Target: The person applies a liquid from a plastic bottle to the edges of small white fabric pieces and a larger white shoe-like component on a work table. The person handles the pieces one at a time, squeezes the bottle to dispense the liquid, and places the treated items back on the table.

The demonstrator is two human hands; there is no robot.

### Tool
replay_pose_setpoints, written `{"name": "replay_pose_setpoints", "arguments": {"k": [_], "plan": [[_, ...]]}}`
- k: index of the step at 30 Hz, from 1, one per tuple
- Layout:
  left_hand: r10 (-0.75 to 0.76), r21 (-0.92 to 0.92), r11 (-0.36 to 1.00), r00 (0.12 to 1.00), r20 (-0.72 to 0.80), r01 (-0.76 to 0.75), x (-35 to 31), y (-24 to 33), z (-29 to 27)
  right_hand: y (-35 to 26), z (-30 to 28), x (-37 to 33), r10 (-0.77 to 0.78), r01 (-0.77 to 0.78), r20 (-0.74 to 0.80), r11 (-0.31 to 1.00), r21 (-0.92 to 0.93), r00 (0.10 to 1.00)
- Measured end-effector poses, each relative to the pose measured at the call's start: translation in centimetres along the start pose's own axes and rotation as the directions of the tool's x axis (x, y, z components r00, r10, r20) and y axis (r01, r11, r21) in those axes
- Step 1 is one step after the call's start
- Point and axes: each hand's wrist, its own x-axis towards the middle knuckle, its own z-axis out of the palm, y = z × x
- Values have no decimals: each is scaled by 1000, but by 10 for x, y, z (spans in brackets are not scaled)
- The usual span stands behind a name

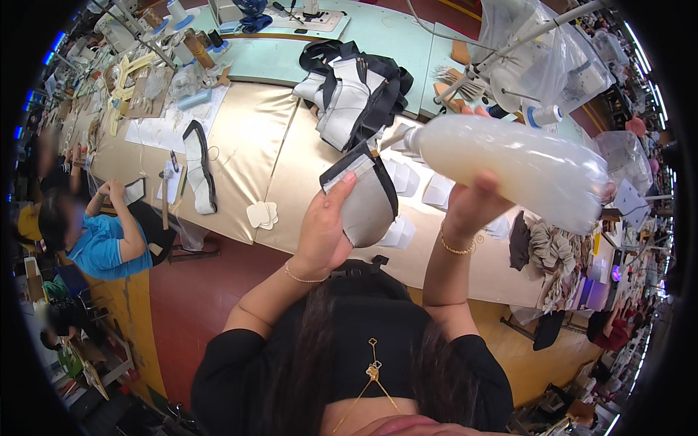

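Observation:
My left hand (321,231) is closed on a curved grey fabric piece (369,211) with a black edge, thumb on its near face. My right hand (471,207) grips a large translucent squeeze bottle (509,163) with whitish contents, tilted on its side. Its narrow nozzle points left, above and apart from the fabric piece's top edge. Just beyond lies a heap of grey and black fabric pieces (345,94). Several small white cut pieces (436,190) are spread on the table under the bottle, partly hidden by it and my hands.
The long table has a shiny beige cover (254,123). On its left lie a black-edged strip (198,167), pale rounded pieces (262,214) and scissors. Crumpled fabric (552,251) sits at right. A sewing machine (313,18) and thread cones stand behind. A person in blue (109,243) sits at left.

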Motion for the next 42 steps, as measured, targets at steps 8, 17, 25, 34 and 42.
{"name": "replay_pose_setpoints", "arguments": {"k": [8,17,25,34,42], "plan": [[5,-12,1000,999,33,-5,9,2,-2,-2,3,4,-13,22,43,976,-216,999],[-30,-101,994,999,10,31,15,5,-1,7,-7,-4,-32,75,155,957,-281,987],[-8,-112,994,999,43,13,20,6,-5,10,-21,-5,-51,106,196,953,-282,979],[-96,-154,981,986,140,117,18,2,6,14,-13,-18,81,-82,146,997,-2,986],[-177,-251,938,953,245,238,18,5,6,21,-12,-4,161,-171,207,985,32,965]]}}
